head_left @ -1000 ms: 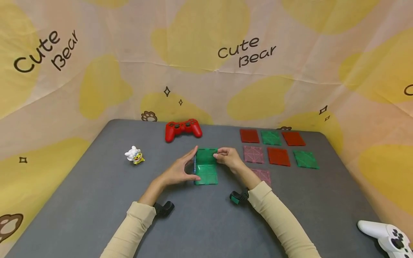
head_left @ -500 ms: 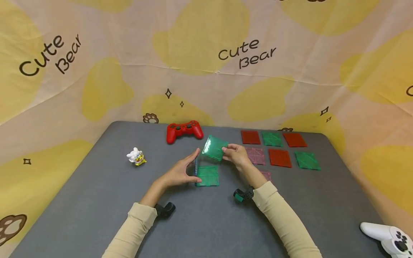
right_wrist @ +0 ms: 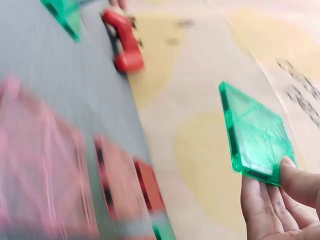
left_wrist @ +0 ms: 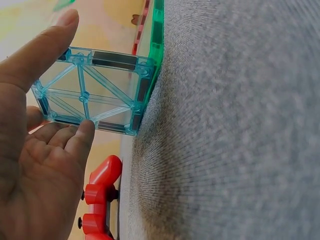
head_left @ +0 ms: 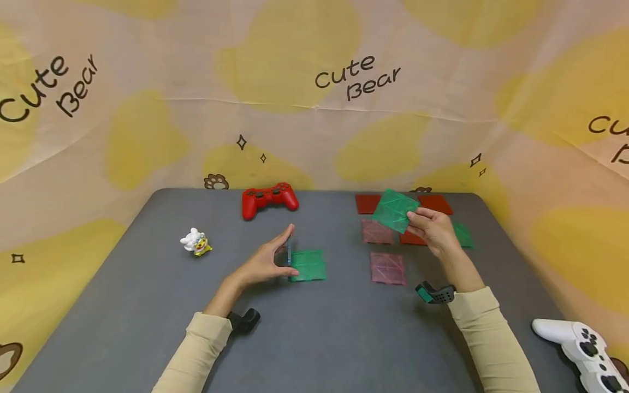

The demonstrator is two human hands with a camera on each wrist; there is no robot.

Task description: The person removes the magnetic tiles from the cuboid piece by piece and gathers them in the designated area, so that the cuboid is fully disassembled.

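My left hand grips a clear blue magnetic tile between thumb and fingers. That tile stands upright on edge at the left side of a green magnetic tile lying flat on the table. In the left wrist view their edges meet. My right hand pinches another green magnetic tile by a corner, thumb on one face and fingers behind. It is held tilted in the air over the rows of tiles at the right and partly covers them.
Beneath the right hand lie pink tiles, red tiles and a green tile. A red game controller rests at the table's back edge. A small white-and-yellow figurine stands left; a white controller lies at the right edge.
My right hand has lifted the green tile off from behind the flat green one and carried it right, over the tile rows. The left hand stays at the blue tile.
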